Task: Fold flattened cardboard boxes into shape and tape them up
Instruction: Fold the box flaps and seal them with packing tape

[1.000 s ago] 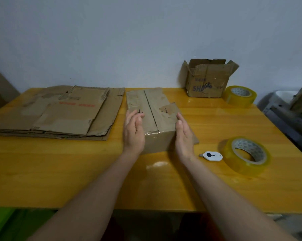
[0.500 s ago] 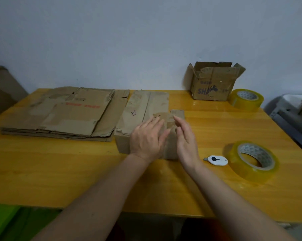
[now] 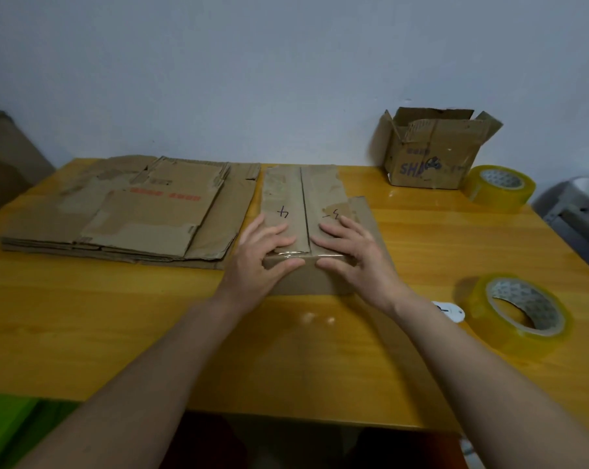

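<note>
- Your left hand lies flat on the folded box, fingers straight across the left top flap, thumb down on the front face. Nothing's gripped, it's just pressing.
- Your right hand mirrors that on the right flap: relaxed, spread fingers, thumb on the taped front edge.
- The box sits mid-table, just right of the stack of flattened boxes, flaps meeting in a seam between your hands.
- Count: one folded box under your hands, one open-topped box by the wall, two tape rolls (near one, far one), one little white cutter partly hidden behind your right wrist.
- How many sheets are in the flat stack, can't tell.
</note>
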The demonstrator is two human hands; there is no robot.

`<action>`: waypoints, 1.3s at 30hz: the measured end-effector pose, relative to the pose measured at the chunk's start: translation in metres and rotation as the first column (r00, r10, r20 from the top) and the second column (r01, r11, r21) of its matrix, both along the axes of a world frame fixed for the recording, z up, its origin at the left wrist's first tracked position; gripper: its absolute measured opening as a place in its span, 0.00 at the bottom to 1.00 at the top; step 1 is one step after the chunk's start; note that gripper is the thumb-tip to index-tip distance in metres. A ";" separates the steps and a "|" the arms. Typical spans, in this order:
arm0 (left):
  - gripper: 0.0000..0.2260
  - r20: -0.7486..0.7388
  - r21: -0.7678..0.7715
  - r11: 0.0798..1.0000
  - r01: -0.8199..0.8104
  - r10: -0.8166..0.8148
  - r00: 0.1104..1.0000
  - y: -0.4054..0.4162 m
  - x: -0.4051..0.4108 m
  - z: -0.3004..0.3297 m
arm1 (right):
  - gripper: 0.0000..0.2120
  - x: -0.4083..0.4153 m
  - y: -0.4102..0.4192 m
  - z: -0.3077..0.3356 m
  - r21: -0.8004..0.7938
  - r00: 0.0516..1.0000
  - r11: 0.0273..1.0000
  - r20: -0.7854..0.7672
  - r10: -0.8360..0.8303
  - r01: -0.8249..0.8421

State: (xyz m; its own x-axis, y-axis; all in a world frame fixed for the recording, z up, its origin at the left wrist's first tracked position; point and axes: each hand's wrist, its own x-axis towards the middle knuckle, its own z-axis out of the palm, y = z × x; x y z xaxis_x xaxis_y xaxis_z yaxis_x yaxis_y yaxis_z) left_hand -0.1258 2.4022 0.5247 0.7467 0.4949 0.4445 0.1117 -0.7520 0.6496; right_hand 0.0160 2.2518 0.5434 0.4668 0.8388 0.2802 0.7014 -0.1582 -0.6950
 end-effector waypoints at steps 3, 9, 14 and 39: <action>0.19 -0.074 -0.011 0.996 0.085 -0.086 0.994 0.007 -0.005 0.003 | 0.20 0.014 -0.011 0.006 -0.022 0.984 0.990 -0.115 0.138 -0.141; 0.23 -0.355 -0.148 0.951 0.273 -0.308 0.883 0.037 -0.014 0.026 | 0.21 0.035 -0.019 0.027 -0.126 0.922 0.942 -0.283 0.265 -0.310; 0.20 -0.053 -0.143 0.990 0.009 -0.016 0.998 0.003 -0.002 0.013 | 0.24 0.018 -0.016 0.016 -0.032 0.971 0.988 -0.193 0.139 -0.148; 0.21 -0.217 -0.043 0.997 -0.069 0.059 0.974 -0.010 0.005 0.024 | 0.29 0.022 -0.033 0.030 -0.242 0.995 0.970 -0.099 -0.003 -0.021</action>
